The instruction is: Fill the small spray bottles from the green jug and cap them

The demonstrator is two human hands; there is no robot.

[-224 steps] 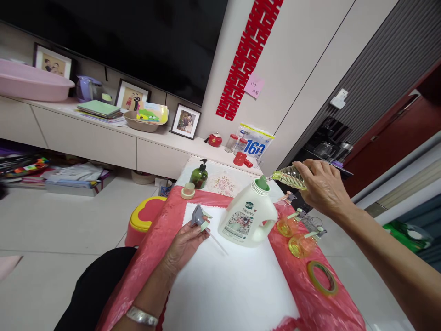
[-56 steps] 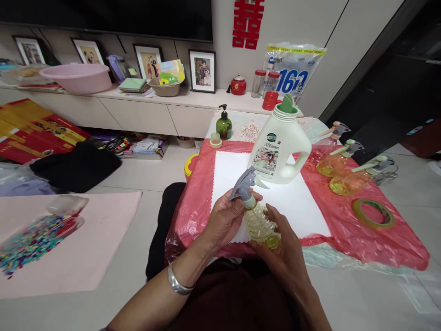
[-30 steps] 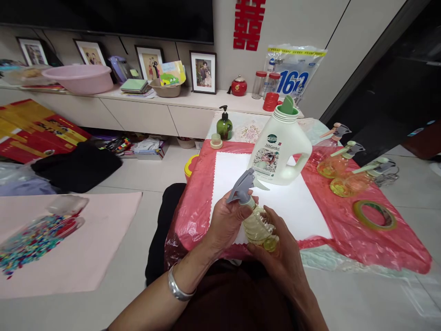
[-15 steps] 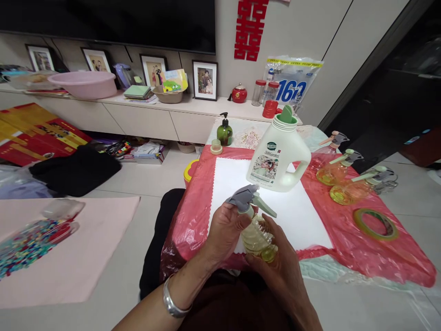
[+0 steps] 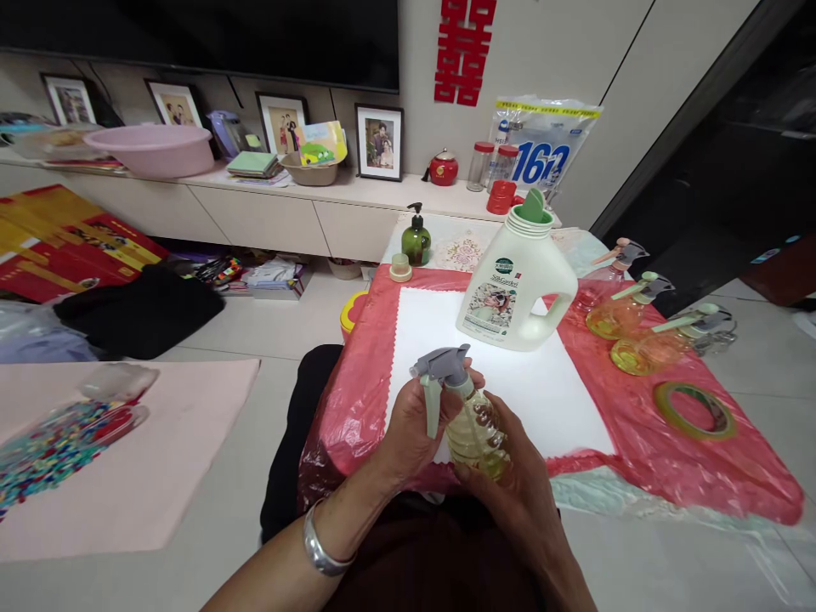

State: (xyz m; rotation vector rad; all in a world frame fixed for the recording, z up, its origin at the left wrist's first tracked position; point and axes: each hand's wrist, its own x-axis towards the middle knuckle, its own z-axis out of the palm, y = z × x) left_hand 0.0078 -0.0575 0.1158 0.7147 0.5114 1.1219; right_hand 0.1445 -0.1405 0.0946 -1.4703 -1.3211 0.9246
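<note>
A clear ribbed spray bottle (image 5: 470, 432) with yellowish liquid is held tilted in front of my body. My left hand (image 5: 411, 425) is closed around the collar of its grey spray head (image 5: 443, 365), and the pale green trigger points down to the left. Wrapped round the bottle's body from the right is my right hand (image 5: 516, 476); its fingers partly hide the bottle. Beyond both hands stands a white detergent jug (image 5: 513, 280) with its green spout exposed. The jug rests on a white sheet (image 5: 421, 331).
Red plastic (image 5: 357, 391) covers the table. Several spray bottles (image 5: 615, 319) and a tape roll (image 5: 694, 410) lie to the right. A green pump bottle (image 5: 416, 242) and a cap (image 5: 400, 268) stand at the back left. Coloured beads (image 5: 57, 450) are on a pink surface at left.
The spray head has turned on the bottle, its trigger swinging from the right side to the left. Both hands keep hold of the bottle.
</note>
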